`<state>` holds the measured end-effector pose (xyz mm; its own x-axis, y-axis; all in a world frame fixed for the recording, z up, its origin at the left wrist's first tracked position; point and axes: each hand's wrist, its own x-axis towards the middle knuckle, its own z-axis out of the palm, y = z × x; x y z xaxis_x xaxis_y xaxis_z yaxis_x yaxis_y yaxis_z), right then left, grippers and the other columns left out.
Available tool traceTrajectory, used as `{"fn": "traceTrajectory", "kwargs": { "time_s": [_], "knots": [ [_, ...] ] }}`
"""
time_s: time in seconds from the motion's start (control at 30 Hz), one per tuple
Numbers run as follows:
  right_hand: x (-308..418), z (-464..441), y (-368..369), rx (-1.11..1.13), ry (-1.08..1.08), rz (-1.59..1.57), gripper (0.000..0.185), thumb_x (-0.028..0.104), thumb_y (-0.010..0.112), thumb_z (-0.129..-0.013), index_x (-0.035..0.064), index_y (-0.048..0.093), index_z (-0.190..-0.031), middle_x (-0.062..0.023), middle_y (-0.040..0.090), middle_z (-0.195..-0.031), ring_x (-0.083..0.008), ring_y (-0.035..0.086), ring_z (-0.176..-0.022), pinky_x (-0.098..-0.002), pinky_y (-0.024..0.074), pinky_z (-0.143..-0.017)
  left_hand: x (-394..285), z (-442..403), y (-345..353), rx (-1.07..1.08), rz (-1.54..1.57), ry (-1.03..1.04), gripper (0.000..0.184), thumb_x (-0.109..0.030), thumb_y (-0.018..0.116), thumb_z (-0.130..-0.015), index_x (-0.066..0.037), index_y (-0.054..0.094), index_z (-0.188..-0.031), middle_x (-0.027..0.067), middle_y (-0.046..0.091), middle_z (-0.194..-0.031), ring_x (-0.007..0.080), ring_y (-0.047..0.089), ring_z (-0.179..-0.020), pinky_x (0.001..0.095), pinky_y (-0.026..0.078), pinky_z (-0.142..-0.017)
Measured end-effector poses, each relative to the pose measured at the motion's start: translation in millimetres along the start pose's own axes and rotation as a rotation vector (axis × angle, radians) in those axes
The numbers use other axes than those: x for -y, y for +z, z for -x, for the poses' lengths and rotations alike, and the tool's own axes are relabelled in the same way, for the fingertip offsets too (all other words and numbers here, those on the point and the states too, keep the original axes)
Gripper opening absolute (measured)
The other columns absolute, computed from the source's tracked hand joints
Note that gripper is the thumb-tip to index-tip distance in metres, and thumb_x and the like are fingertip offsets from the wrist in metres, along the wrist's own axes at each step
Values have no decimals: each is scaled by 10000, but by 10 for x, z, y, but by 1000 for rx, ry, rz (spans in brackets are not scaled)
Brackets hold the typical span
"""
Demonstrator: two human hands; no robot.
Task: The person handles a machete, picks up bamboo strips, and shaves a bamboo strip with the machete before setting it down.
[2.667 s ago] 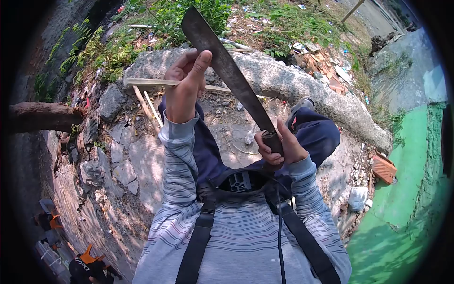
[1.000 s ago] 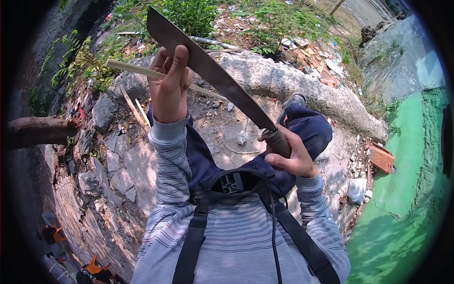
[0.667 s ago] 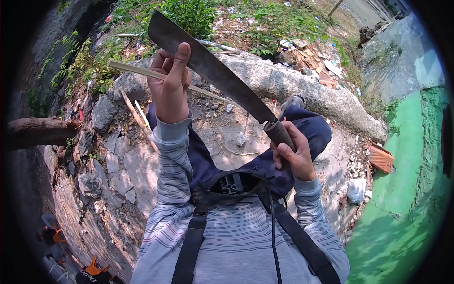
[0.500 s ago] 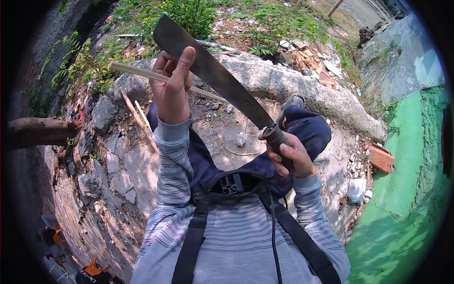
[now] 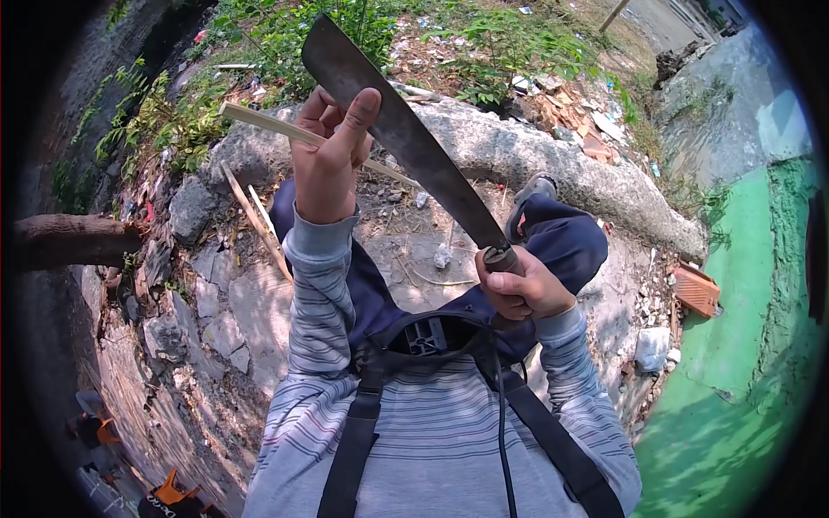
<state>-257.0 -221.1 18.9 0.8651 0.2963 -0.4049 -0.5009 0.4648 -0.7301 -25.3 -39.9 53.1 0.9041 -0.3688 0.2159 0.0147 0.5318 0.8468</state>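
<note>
My right hand [image 5: 528, 289] is closed around the handle of a machete [image 5: 423, 160], whose dark blade slants up and to the left. My left hand [image 5: 335, 155] is closed on a pale wooden stick [image 5: 269, 123], which passes between the fingers and runs behind the blade. The left thumb lies close to the blade near its broad end; whether it presses on the metal I cannot tell. The far end of the stick shows below the blade, above the ground between my legs.
Two thin sticks [image 5: 256, 220] lean on the ground by my left leg. A rough concrete ledge [image 5: 553, 155] curves in front of me. An orange brick [image 5: 696, 290] lies on the right beside a green painted surface [image 5: 734, 345]. People in black and orange appear at lower left.
The machete, stick and left hand have shifted slightly to the right. My right hand has turned and wrapped more fully over the machete's handle, its thumb now near the blade's base.
</note>
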Motion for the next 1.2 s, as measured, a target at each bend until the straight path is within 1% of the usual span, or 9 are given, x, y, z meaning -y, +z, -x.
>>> {"fn": "traceTrajectory", "kwargs": {
  "time_s": [0.43, 0.57, 0.63, 0.67, 0.77, 0.87, 0.9, 1.03, 1.2],
  "knots": [
    [-40, -51, -38, 29, 12, -55, 397, 352, 748, -921, 64, 476, -886, 49, 382, -564, -28, 312, -409, -229, 205, -362, -7, -1, 36, -52, 0, -4, 204, -139, 785, -925, -140, 584, -889, -83, 580, -715, -5, 308, -471, 222, 198, -437],
    [61, -2, -51, 44, -77, -16, 294, 283, 689, -977, 45, 516, -975, 65, 413, -611, -13, 345, -453, -213, 237, -395, -40, -58, 69, -10, 16, -22, 184, -175, 782, -934, -129, 604, -923, -71, 546, -686, 8, 307, -465, 229, 201, -436],
    [113, 37, -57, -1, -133, 74, 340, 330, 698, -963, 33, 532, -951, 56, 445, -630, -12, 366, -481, -201, 265, -417, -67, -56, 96, -94, -45, -58, 278, -352, 684, -1006, -91, 614, -946, -52, 496, -652, 18, 283, -461, 236, 194, -436],
    [109, 48, -55, 3, -133, 72, 340, 330, 698, -963, 33, 532, -951, 56, 445, -630, -12, 366, -481, -201, 265, -417, -110, -42, 88, -96, -50, -57, 278, -352, 684, -1006, -91, 614, -946, -52, 496, -652, 18, 283, -461, 236, 194, -436],
    [30, 63, -53, -223, -284, 210, 344, 343, 669, -983, 33, 543, -904, 66, 435, -609, -24, 387, -482, -210, 289, -433, -209, 15, -43, -264, -91, 77, 606, -596, 389, -1068, -41, 601, -948, -35, 375, -636, 47, 217, -466, 250, 177, -446],
    [-159, -87, -185, -390, -363, 349, 321, 313, 668, -981, 38, 545, -869, 68, 450, -589, -24, 424, -499, -219, 291, -431, -251, 140, -210, -219, -41, 248, 652, -579, 378, -1076, -67, 526, -700, -28, 297, -541, 82, 193, -462, 287, 168, -456],
    [-198, -166, -270, -451, -359, 474, 342, 293, 672, -971, 14, 549, -817, 19, 487, -560, -58, 439, -499, -268, 311, -443, -257, 174, -205, -245, -13, 256, 695, -572, 330, -1089, -85, 449, -608, -17, 281, -515, 106, 199, -465, 309, 174, -474],
    [-493, -658, -471, -686, -466, 970, 382, 300, 697, -950, -32, 562, -817, -93, 489, -552, -129, 428, -503, -362, 346, -494, -88, 315, -177, -139, -95, 338, 719, -559, 239, -1104, -101, 370, -565, -3, 260, -502, 127, 203, -484, 319, 183, -511],
    [-1002, -1165, -574, -717, -650, 967, 350, 290, 752, -867, 14, 550, -792, -138, 533, -575, -309, 549, -497, -403, 416, -522, 72, 480, -378, 12, -97, 360, 702, -534, 208, -1113, -121, 322, -557, -16, 241, -489, 125, 167, -467, 323, 169, -499]
  ]
}}
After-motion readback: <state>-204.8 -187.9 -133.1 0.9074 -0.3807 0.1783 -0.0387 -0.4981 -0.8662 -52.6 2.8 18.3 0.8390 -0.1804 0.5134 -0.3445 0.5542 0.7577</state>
